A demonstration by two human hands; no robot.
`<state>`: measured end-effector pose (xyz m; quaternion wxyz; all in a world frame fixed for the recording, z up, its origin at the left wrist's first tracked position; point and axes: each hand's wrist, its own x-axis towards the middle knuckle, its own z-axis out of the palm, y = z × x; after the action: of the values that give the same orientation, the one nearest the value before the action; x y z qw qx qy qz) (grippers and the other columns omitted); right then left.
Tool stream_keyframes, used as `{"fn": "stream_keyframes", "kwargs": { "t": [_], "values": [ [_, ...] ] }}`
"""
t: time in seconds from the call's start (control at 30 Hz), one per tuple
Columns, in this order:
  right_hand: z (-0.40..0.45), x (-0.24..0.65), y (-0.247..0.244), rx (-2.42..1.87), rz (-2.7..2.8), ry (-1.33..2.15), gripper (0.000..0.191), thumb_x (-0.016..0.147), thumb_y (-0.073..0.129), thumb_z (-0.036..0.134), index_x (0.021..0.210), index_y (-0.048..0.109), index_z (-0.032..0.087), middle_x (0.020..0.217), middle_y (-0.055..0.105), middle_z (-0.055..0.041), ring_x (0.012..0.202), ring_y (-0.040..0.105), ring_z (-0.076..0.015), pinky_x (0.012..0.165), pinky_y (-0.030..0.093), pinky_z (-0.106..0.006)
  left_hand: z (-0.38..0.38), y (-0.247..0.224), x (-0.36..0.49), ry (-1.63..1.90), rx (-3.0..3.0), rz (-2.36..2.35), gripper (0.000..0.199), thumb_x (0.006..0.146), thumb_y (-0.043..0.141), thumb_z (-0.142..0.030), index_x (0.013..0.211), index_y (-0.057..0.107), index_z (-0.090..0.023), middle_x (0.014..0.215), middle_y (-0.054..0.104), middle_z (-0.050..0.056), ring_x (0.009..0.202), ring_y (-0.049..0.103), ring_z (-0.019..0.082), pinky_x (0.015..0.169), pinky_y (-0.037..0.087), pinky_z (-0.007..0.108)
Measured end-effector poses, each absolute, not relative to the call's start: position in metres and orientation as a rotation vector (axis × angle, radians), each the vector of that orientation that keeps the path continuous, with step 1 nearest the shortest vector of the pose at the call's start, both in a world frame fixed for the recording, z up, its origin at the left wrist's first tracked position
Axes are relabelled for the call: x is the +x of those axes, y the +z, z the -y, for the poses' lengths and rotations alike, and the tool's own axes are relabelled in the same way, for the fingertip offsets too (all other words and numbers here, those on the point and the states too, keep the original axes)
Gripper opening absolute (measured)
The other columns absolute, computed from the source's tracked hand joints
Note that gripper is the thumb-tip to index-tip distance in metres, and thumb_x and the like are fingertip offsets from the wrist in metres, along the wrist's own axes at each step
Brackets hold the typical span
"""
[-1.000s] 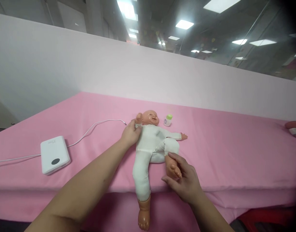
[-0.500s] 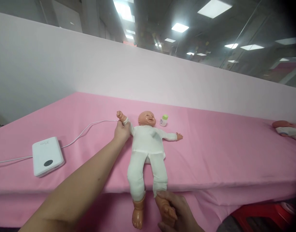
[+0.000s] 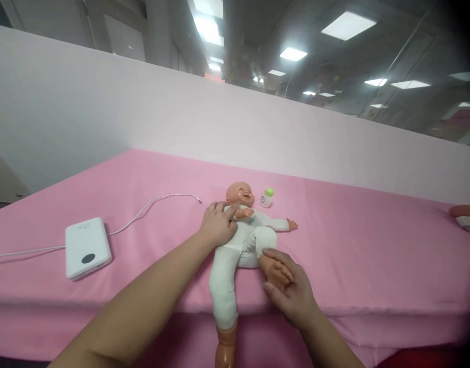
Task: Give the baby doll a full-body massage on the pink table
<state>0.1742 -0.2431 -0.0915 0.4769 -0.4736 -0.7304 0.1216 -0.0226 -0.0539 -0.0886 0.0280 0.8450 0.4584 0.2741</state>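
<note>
A baby doll [image 3: 254, 232] in white clothing lies on its back on the pink-covered table, its head toward the wall. My left hand [image 3: 218, 224] is closed around one of its arms, which is folded over the chest; the doll's small hand pokes out past my fingers. My right hand [image 3: 294, 294] grips the doll's foot [image 3: 275, 271], and that leg is bent at the knee. The other leg [image 3: 224, 294] stretches straight over the table's front edge. A small bottle with a green cap [image 3: 267, 198] stands beside the head.
To the left, a white power bank [image 3: 87, 248] lies with cables [image 3: 143, 208] running from it. A low white wall [image 3: 219, 128] borders the far side. Another partly visible doll [image 3: 467, 217] lies at the right edge. Something red [image 3: 419, 358] shows below the table.
My left hand has brought the doll's arm from out at the side onto its chest. My right hand has raised the foot, bending the leg up toward the body. The loose cable end now shows.
</note>
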Motion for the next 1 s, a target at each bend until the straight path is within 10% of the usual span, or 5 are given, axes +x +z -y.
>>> {"fn": "stream_keyframes", "kwargs": {
  "t": [0.57,0.77,1.0],
  "values": [
    [0.236,0.177,-0.113,-1.415,1.656,0.471,0.051,0.087,0.075,0.039,0.132,0.059,0.022,0.119,0.075,-0.0085,0.097,0.077,-0.0227,0.079,0.065,-0.031,0.041,-0.088,-0.045,1.145,2.135,-1.188,0.055,0.094,0.060,-0.040,0.148,0.057,-0.028,0.137,0.063,0.011,0.129,0.059,0.028,0.112,0.046,0.044],
    [0.294,0.182,-0.125,-1.325,1.799,0.297,0.056,0.079,0.076,0.026,0.131,0.058,0.027,0.098,0.077,-0.0019,0.077,0.076,-0.0207,0.068,0.063,-0.027,0.018,-0.096,-0.058,1.233,1.623,-1.418,0.039,0.096,0.053,-0.054,0.116,0.062,-0.021,0.098,0.071,0.008,0.089,0.069,0.025,0.081,0.055,0.038],
    [0.320,0.170,-0.142,-1.411,1.855,0.632,0.047,0.076,0.074,0.024,0.121,0.061,0.026,0.082,0.071,0.0018,0.067,0.069,-0.0177,0.061,0.055,-0.023,0.007,-0.099,-0.062,1.271,1.280,-1.421,0.036,0.094,0.056,-0.053,0.110,0.058,-0.020,0.101,0.073,0.010,0.086,0.072,0.025,0.074,0.057,0.036]
  ]
}}
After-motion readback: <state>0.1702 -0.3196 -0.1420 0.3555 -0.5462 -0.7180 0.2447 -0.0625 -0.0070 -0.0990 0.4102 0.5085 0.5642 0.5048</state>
